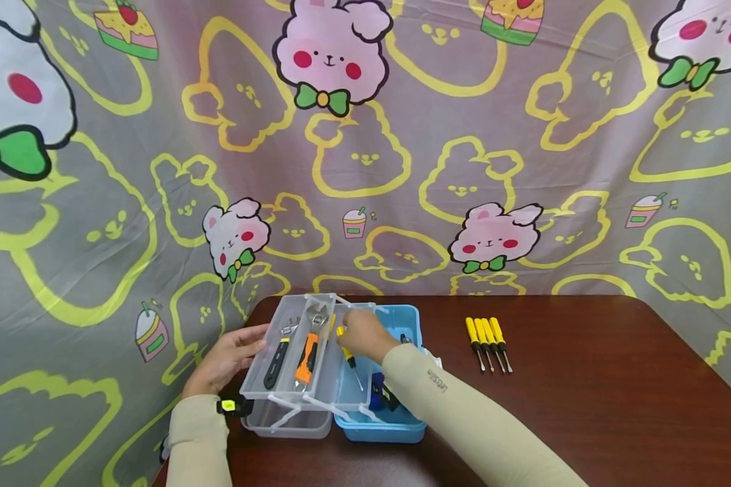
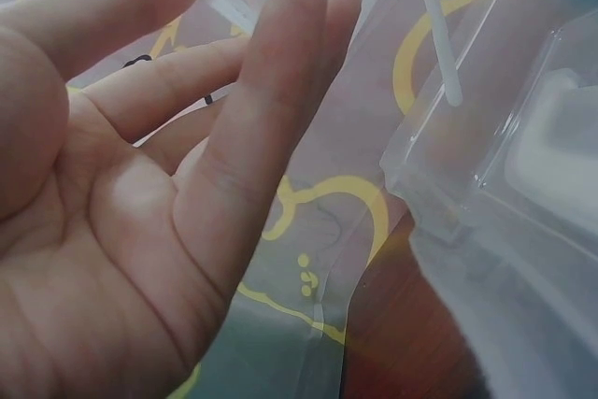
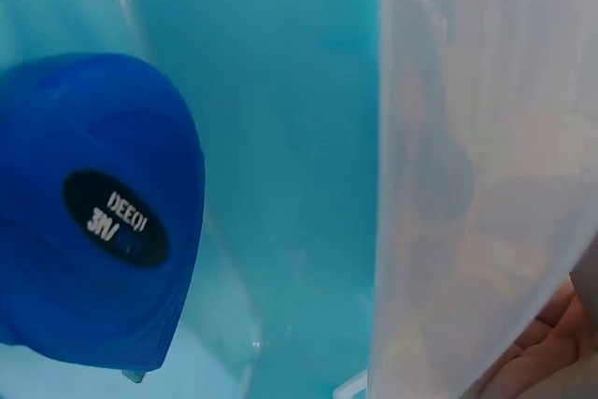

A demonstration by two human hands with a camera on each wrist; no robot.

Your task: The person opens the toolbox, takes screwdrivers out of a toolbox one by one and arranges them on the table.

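My left hand (image 1: 233, 353) is at the left side of the raised clear tray (image 1: 254, 379), its fingers extended along the edge; in the left wrist view the palm (image 2: 131, 221) faces up with straight fingers. Above the toolbox (image 1: 382, 433), my right hand (image 1: 368, 333) pinches a yellow-handled screwdriver (image 1: 348, 354), its shaft slanting down to the right. In the tray lie an adjustable wrench with a black handle (image 1: 277, 365) and a larger one with an orange handle (image 1: 306, 358). A blue tape measure (image 3: 103, 156) sits in the blue box below.
On the brown table (image 1: 572, 392), several yellow-handled screwdrivers (image 1: 487, 338) lie side by side right of the toolbox. White folding arms (image 1: 286, 410) join the tray to the box. A patterned curtain (image 1: 414, 176) hangs behind and to the left.
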